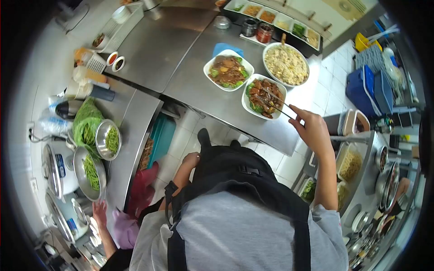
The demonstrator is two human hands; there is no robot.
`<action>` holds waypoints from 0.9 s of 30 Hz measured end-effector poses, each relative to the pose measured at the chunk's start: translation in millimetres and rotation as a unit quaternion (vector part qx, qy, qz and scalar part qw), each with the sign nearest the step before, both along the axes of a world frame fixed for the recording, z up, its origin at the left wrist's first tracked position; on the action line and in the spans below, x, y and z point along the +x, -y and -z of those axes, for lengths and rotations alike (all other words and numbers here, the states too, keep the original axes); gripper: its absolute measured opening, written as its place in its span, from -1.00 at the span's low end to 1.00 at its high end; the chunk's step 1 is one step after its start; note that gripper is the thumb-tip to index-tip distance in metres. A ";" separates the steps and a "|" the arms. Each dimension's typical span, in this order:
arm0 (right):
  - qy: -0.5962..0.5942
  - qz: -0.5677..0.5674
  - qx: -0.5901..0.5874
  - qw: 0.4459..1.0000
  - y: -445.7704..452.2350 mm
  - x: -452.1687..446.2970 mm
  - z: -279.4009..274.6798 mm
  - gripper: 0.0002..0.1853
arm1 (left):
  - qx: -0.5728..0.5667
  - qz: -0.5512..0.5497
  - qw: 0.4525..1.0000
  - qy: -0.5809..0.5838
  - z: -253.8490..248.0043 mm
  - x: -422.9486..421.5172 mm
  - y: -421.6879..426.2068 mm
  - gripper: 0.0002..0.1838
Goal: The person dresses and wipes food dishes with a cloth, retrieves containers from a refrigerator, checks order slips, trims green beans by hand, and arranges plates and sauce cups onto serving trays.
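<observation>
My right hand (311,125) is closed on a pair of chopsticks (281,100), whose tips reach into a white bowl of glossy brown meat (266,95) with green vegetables. Touching that bowl's upper left is a second white bowl with sliced brown meat and greens (228,71). A large round bowl of fried rice (285,64), a wooden handle sticking out of it, stands just behind. Down at my left side, beside the black apron (230,167), my left hand (191,159) has its fingers curled in. Whatever it may hold is hidden.
Another person's hand (100,213) is near metal bowls of green beans (91,174) at left. Topping trays (267,16) and a red jar (264,32) line the counter's back. A shelf with food containers (349,163) stands close on my right. The steel counter's front edge (235,131) faces me.
</observation>
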State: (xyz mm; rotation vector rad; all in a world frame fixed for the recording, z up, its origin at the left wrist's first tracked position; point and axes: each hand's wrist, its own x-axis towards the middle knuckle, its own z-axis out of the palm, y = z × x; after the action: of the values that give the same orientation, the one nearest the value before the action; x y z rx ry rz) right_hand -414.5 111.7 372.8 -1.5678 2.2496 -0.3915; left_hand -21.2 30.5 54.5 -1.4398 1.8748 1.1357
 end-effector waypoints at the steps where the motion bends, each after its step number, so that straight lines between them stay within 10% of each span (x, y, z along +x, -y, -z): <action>1: 0.002 -0.011 -0.007 1.000 6.9 3.0 0.8 -0.58 | 0.037 0.001 0.998 -0.054 -51.6 -17.6 10.2 -0.59; 4: 0.064 -0.008 -0.077 0.995 31.9 26.3 25.3 -0.54 | -0.077 -0.019 0.971 -0.226 -28.2 -11.8 13.7 -0.61; 9: 0.202 -0.074 -0.240 0.947 68.5 118.7 57.5 -0.41 | 0.071 -0.206 0.813 -0.540 -210.1 -79.1 15.9 -0.50; 12: 0.252 -0.151 -0.274 0.916 80.8 176.2 56.3 -0.34 | -0.042 -0.263 0.717 -0.645 -235.2 -88.6 13.9 -0.55; 16: 0.292 -0.263 -0.278 0.876 101.2 242.4 49.6 -0.21 | -0.002 -0.377 0.604 -0.703 -260.4 -35.3 30.9 -0.64; 23: 0.452 -0.352 0.004 0.819 126.8 366.1 49.6 -0.10 | -0.433 -0.521 0.433 -0.595 -335.5 237.3 90.5 -0.46; 27: 0.385 -0.463 0.027 0.798 156.3 426.0 62.8 -0.12 | -0.590 -0.611 0.150 -0.506 -355.1 416.6 78.9 -0.48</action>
State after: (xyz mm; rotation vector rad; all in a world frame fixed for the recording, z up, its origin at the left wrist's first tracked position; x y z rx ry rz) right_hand 11.5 -44.5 310.0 -1.7990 0.7421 -0.5200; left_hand 395.5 -48.4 409.6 0.9204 -0.3252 -0.1664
